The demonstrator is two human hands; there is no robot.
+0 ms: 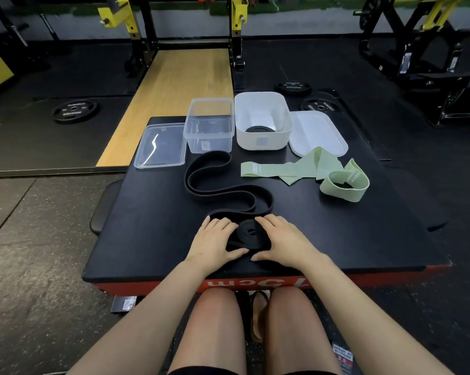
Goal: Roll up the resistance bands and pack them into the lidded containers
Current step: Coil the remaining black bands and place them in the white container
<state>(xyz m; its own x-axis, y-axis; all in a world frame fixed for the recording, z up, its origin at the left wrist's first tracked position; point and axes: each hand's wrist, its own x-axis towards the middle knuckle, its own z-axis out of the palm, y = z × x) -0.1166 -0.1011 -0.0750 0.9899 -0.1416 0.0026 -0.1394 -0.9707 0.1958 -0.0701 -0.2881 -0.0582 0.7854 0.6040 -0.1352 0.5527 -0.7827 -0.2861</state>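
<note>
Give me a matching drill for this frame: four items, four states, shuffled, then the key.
Items:
1. black band
2. green band
3. clear container
4. white container

States:
A. holds a dark coiled item
B. lies unrolled, one end looped
C. open, nothing inside
D. partly coiled between the left hand and right hand

Pairs: 1-D, 2-B, 3-C, 4-A

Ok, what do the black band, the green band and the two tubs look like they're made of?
Black band: probably rubber, matte, holds smooth springy curves. Green band: looks like woven fabric, flat with printed marks. Left tub: clear glossy plastic, see-through. Right tub: opaque white, likely matte plastic.
</note>
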